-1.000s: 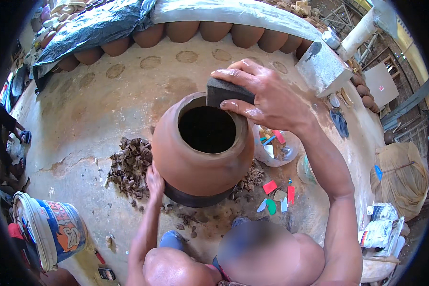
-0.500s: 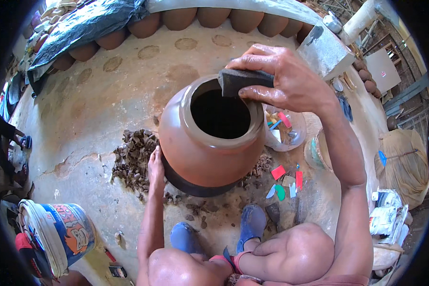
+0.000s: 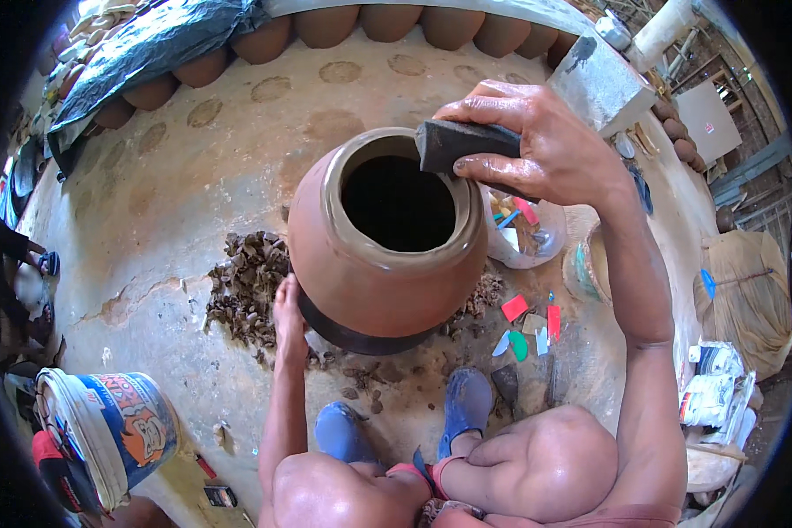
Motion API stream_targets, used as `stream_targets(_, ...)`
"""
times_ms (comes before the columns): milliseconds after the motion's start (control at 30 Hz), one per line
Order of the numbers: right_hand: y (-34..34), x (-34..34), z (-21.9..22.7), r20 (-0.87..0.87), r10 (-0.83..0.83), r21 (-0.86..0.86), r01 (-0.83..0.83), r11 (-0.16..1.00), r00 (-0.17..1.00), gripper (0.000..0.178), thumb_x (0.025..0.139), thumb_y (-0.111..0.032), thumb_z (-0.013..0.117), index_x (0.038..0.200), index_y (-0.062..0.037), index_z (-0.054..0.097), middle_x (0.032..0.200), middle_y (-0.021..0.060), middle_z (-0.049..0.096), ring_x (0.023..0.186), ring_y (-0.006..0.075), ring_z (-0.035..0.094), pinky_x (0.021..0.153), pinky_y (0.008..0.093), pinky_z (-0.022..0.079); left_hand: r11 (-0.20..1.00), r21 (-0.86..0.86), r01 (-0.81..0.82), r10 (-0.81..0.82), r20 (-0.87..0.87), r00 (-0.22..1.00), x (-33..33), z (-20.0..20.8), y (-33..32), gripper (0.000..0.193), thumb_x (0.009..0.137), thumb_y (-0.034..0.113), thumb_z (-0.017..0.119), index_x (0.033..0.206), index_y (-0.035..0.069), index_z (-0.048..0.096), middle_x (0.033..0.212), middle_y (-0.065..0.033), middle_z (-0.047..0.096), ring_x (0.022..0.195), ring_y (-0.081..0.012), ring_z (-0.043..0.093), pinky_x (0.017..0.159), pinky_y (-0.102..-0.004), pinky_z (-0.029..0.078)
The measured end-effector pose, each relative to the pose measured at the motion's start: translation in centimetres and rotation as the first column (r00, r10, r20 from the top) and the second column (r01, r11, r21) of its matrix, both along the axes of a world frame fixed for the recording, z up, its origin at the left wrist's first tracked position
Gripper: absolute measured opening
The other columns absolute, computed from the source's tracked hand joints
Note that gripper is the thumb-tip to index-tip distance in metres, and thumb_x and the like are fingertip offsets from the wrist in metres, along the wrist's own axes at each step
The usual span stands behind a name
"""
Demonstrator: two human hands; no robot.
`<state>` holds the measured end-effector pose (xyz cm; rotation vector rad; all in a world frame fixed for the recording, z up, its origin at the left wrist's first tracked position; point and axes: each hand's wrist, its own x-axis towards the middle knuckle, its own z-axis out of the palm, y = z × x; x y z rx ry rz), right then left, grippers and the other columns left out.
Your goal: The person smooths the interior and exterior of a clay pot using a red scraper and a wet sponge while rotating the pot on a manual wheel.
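A large round clay pot [image 3: 374,286] with a wide mouth and a wet, shiny rim stands before me on a dark round base [image 3: 365,340]. My right hand [image 3: 550,145] pinches a thick dark grey pad [image 3: 468,148], fingers above and thumb below. That pad rests at the right far side of the rim; whether it is folded cloth or something firmer I cannot tell. Low on the pot's left side, my left hand [image 3: 288,310] lies with its fingers stretched out beside the dark base.
Clay scraps [image 3: 248,286] lie left of the pot. To its right are a clear tub [image 3: 546,251] with small tools and several coloured scraper pieces [image 3: 519,346]. A paint bucket [image 3: 119,431] stands near left. Round pots [image 3: 392,22] line the back.
My right hand has slid a little to the right along the rim with the dark pad. My left hand stays low on the pot's left side.
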<state>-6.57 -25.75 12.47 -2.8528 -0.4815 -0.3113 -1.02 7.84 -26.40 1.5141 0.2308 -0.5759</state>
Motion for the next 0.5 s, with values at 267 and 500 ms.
stream_targets(267, -1.0, -2.4, -1.6, -0.034, -0.158, 0.242, 0.161, 0.957, 0.987, 0.045, 0.089, -0.028, 0.082, 0.122, 0.0009, 0.074, 0.109, 0.0209, 0.078, 0.098, 0.0324, 0.076, 0.09, 0.0415, 0.058, 0.853, -0.215, 0.476, -0.512, -0.519, 0.684, -15.5, -1.6, 0.8, 0.087, 0.095, 0.077, 0.06, 0.12, -0.006, 0.061, 0.078, -0.0146, 0.073, 0.064, -0.0243, 0.069, 0.056, -0.0386, 0.056)
stream_targets(500, 0.4, -3.6, -6.3, -0.017, -0.352, 0.499, 0.313, 0.808, 0.936, 0.05, 0.093, -0.023, 0.081, 0.133, 0.005, 0.069, 0.12, 0.0166, 0.077, 0.108, 0.0214, 0.071, 0.097, 0.0354, 0.055, 0.987, -0.104, -0.121, 0.11, -0.103, 0.989, -0.2, 2.8, 1.0, 0.056, 0.112, 0.052, 0.049, 0.136, 0.003, 0.059, 0.126, -0.0172, 0.072, 0.102, -0.0227, 0.075, 0.085, -0.0413, 0.063)
